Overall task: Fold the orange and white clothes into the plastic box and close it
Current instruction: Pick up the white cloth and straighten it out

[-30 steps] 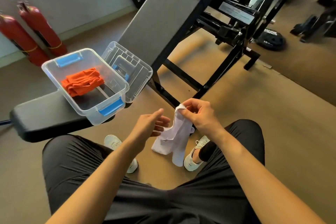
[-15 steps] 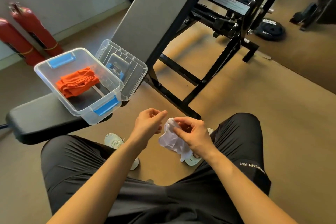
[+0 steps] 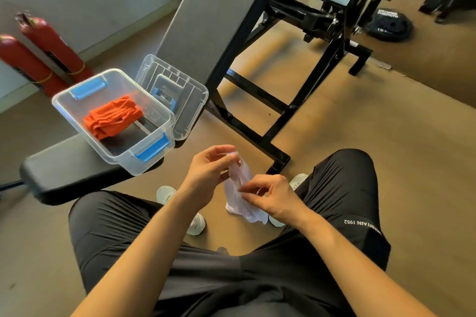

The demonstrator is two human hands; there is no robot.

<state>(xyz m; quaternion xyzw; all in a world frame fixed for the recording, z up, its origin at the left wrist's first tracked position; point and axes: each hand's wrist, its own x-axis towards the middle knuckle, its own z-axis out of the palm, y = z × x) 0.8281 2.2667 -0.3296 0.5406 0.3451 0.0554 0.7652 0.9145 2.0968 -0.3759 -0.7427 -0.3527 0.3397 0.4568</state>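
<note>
A small white cloth (image 3: 240,195) hangs bunched between my knees. My left hand (image 3: 208,172) pinches its top edge, and my right hand (image 3: 270,194) pinches its side lower down. The folded orange cloth (image 3: 113,118) lies inside the clear plastic box (image 3: 164,121) with blue latches, which stands open on the black bench pad (image 3: 64,172) to my left. Its clear lid (image 3: 188,100) leans against the box's far right side.
A black steel frame of an incline bench (image 3: 257,100) stands just beyond the box and my hands. Two red fire extinguishers (image 3: 41,51) stand by the wall at the left. A weight plate (image 3: 390,24) lies on the floor at the far right.
My left hand went from open beside the white cloth to pinching its top. My right hand shifted from the top to lower on the cloth, which is now more bunched.
</note>
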